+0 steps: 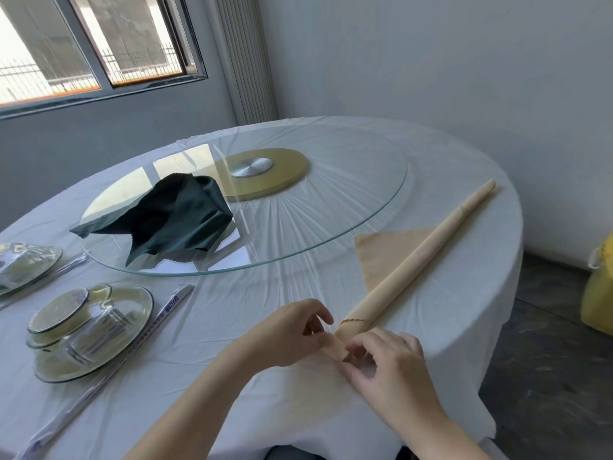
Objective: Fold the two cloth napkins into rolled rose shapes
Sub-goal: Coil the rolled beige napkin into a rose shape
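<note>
A cream napkin (pixel 414 257) lies rolled into a long thin tube, running diagonally from the table's near edge to the far right, with a flat triangular flap left unrolled on its left side. My left hand (pixel 288 333) and my right hand (pixel 388 363) both pinch the tube's near end, which is curled over into a small tight coil between my fingers. A dark green napkin (pixel 166 217) lies crumpled and loose on the glass turntable, apart from both hands.
The round table (pixel 464 310) wears a white cloth under clear plastic. A glass turntable (pixel 331 234) fills its middle. Glass plates with upturned cups (pixel 89 330) and wrapped chopsticks (pixel 166 313) sit at the left. A yellow bag (pixel 597 293) stands on the floor at right.
</note>
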The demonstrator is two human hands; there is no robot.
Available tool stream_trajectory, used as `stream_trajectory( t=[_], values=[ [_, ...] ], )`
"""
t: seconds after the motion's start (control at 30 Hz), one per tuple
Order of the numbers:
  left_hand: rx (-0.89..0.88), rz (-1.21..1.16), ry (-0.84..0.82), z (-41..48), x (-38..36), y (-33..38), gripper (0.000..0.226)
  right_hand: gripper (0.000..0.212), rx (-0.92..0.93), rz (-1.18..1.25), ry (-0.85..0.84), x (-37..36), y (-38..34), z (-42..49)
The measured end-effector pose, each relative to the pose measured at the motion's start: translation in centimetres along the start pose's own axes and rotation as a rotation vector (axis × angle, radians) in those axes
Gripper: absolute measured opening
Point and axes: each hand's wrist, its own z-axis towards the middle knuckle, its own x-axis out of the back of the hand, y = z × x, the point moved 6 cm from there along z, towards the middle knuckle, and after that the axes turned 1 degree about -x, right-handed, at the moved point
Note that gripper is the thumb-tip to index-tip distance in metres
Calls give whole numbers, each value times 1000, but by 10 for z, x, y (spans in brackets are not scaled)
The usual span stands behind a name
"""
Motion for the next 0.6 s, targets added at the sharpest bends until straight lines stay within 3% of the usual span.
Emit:
stream_trajectory(
  t=[0.3, 0.47, 0.6],
  values=[
    [-62, -19, 28, 5, 4, 7, 6, 27, -62, -41, -26, 1, 9, 5],
    [-102, -63, 2, 3, -2, 6, 17, 21, -87, 96, -90, 4, 13, 9],
    [-70, -9, -82, 9, -9, 9, 13, 34, -85, 139, -198, 9, 24, 10]
  ],
)
